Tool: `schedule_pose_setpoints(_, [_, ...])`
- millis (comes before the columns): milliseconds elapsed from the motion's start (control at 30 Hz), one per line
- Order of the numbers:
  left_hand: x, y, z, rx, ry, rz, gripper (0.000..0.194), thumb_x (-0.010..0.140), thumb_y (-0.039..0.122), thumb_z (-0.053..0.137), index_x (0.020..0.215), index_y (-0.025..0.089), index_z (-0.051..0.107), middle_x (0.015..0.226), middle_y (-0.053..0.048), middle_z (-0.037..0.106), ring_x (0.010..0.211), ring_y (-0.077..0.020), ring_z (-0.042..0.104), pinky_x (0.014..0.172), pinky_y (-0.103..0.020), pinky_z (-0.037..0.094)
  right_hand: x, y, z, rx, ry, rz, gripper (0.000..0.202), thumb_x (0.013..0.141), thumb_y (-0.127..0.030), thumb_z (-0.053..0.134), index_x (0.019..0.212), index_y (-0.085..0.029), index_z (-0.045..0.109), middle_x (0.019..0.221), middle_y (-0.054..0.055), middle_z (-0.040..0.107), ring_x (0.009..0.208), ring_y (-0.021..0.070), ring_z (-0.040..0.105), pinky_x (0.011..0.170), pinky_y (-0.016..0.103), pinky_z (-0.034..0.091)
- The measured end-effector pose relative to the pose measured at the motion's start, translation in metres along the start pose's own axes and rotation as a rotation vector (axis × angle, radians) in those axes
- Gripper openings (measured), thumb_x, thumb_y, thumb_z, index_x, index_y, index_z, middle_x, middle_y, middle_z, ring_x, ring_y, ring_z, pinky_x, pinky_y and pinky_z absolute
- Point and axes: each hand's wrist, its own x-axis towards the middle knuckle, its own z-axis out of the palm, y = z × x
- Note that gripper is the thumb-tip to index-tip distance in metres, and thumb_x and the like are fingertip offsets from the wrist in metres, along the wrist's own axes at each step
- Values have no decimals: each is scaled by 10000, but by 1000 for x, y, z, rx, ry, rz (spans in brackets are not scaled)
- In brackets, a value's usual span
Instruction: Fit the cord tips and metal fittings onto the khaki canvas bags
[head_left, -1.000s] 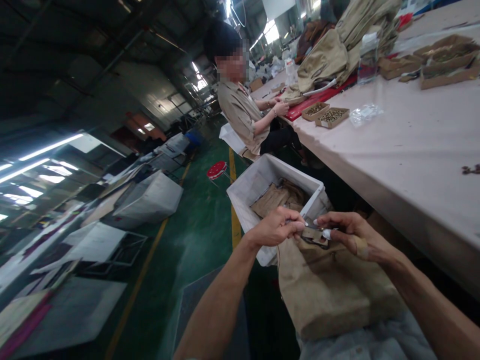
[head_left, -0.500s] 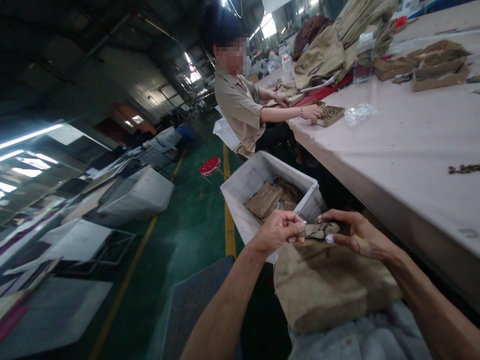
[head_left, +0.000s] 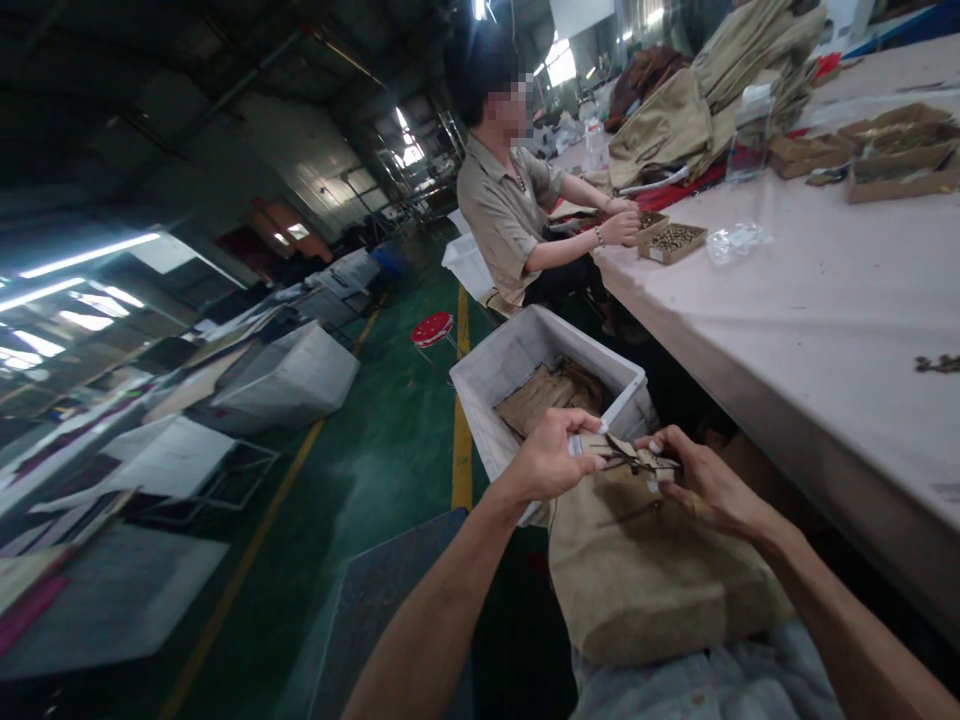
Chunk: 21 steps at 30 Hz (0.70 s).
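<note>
Step in hand, as I read it: fitting or fastening the small tan strap tab with dark metal hardware (head_left: 626,457) at the top edge of the tan canvas bag (head_left: 645,570), which lies across the lap, directly below both hands. Left hand (head_left: 551,460) pinches the near end of the tab, fingers curled tight; right hand (head_left: 701,485) grips the far end, thumb and fingertips closed on it, so the tab spans the gap between the hands. Next move likely needs fine alignment of the hardware against the bag's edge with both grips held steady, since the piece is small and the cloth is slack. White plastic bin (head_left: 487,385) with more tan cloth pieces sits on the floor just beyond the left hand. Pale long table (head_left: 825,300) runs past the right hand; a person in a khaki shirt (head_left: 510,215) works at its far end. Hard to make out: the exact hardware type, whether it is already attached, and the fingertips behind the tab. Bag's lower end is cut off by light cloth.
</note>
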Motion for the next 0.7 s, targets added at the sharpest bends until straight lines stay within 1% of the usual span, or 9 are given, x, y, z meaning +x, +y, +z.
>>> schedule_pose_setpoints(100, [4,18,-14,76,2,154,440,686,68,703,1122,122,723,1002,-77,765,856,-211,701,754,-287,526,13,-4,-8,-77,-108,-33,606,840,-219,599,1440,-197,523,1218,96,712,1023,258,687,904,352,527])
schedule_pose_setpoints(167, [6,30,-31,211,93,279,498,659,12,619,1133,130,717,1043,-79,765,888,-217,704,794,-298,529,24,-10,-20,-51,-101,-49,528,876,-241,571,1402,-192,575,1118,74,731,945,236,684,834,310,526])
schedule_pose_setpoints(233, [8,39,-51,376,228,367,529,640,-14,577,1131,123,717,1041,-86,766,921,-230,700,846,-318,521,35,-19,-33,8,-26,-61,465,900,-276,570,1355,-192,613,1052,56,731,908,219,667,784,275,519])
schedule_pose_setpoints(300, [9,44,-74,490,351,371,461,675,4,582,1096,123,730,983,-85,769,901,-232,695,844,-324,508,46,-27,-44,32,94,-67,443,894,-296,591,1323,-196,633,1063,52,726,926,218,655,790,267,514])
schedule_pose_setpoints(333, [9,46,-85,521,393,345,371,719,41,606,1053,130,742,944,-79,766,870,-226,689,817,-317,500,51,-32,-48,35,135,-73,433,886,-298,600,1305,-199,643,1076,51,724,935,219,653,800,268,513])
schedule_pose_setpoints(400, [7,52,-104,550,433,269,149,815,180,669,929,148,758,842,-56,745,769,-198,658,714,-290,463,60,-41,-51,51,185,-100,408,882,-302,603,1273,-199,659,1098,51,720,952,220,656,819,273,516])
schedule_pose_setpoints(467, [0,64,-119,544,440,220,148,844,297,714,832,155,753,742,-28,700,681,-165,604,627,-264,400,66,-50,-50,80,196,-134,397,890,-311,594,1263,-194,660,1110,58,716,970,224,659,827,279,523])
schedule_pose_setpoints(567, [-16,93,-132,465,438,247,165,814,312,770,827,148,757,704,-5,674,631,-135,554,585,-246,352,72,-68,-48,103,184,-168,404,893,-310,586,1274,-195,652,1125,65,715,1003,237,655,828,291,532])
schedule_pose_setpoints(700, [-42,140,-136,457,508,339,174,797,310,802,813,141,763,731,-21,699,655,-145,577,613,-259,373,72,-91,-54,128,133,-184,447,886,-310,617,1320,-208,638,1210,83,718,1086,274,654,888,341,542])
